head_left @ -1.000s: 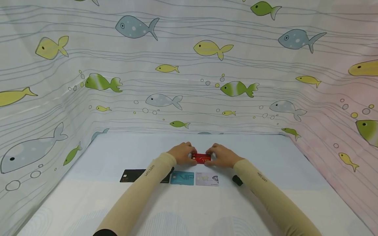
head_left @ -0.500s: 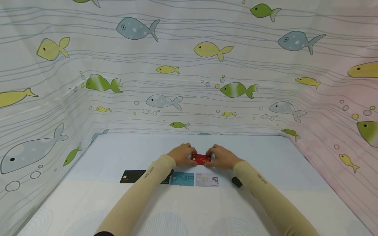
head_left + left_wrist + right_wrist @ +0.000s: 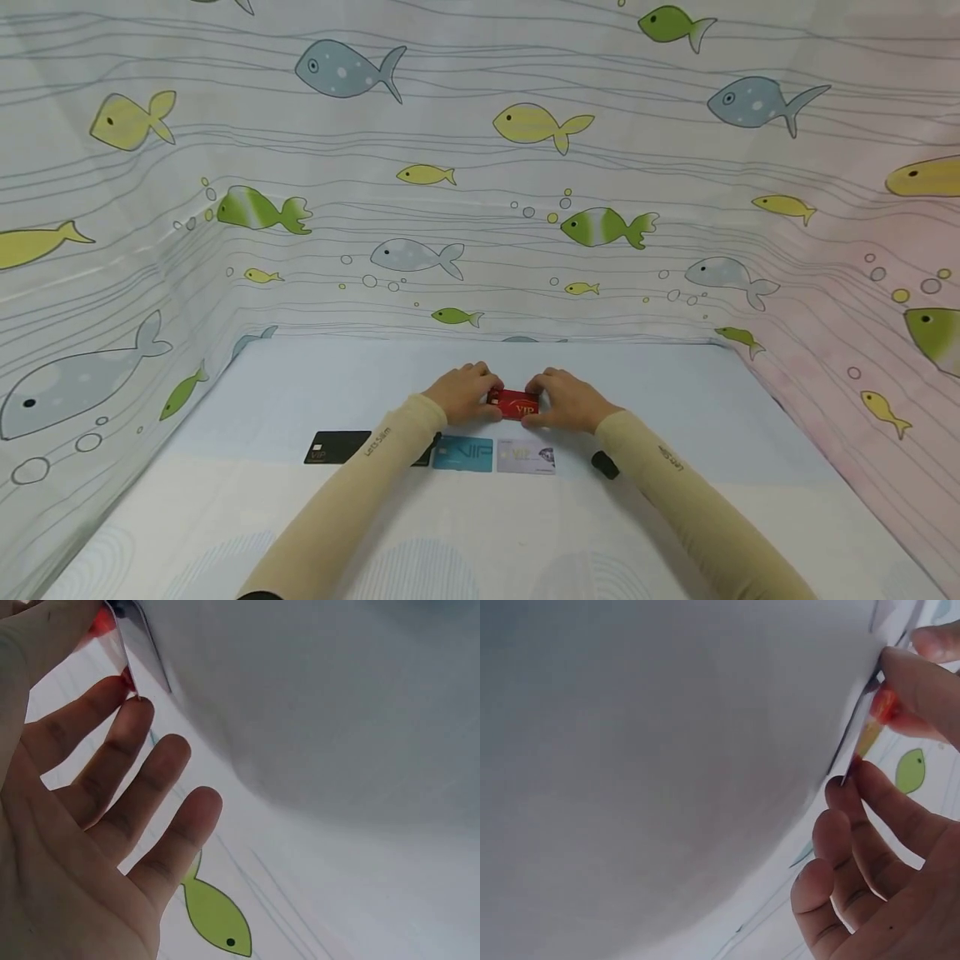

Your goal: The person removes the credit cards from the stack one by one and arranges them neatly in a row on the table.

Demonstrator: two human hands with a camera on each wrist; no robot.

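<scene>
Currently, I have one red card [image 3: 516, 404] marked VIP between my left hand [image 3: 461, 396] and my right hand [image 3: 573, 402], at the far part of the counter [image 3: 660, 379]. The thumb and forefinger of my left hand pinch its left end, those of my right hand its right end, so the fingers of both are grasping that single card. From each wrist, the middle fingertip shows at the card's edge too, while the ring and little fingers stand free of it, bent. I cannot tell whether the card's lower edge touches the counter.

Nearer to me lies a row: one pale lilac card [image 3: 527, 457] at the right, one teal card [image 3: 462, 454] just beside it, and farther left a black card [image 3: 337, 447]. Black shows on both sides of my left sleeve [image 3: 360, 492], which hides whether that makes one card or two. One small black object [image 3: 604, 464] sits beside my right sleeve [image 3: 697, 500]. Behind the counter rises one fish-printed cloth [image 3: 480, 200].
</scene>
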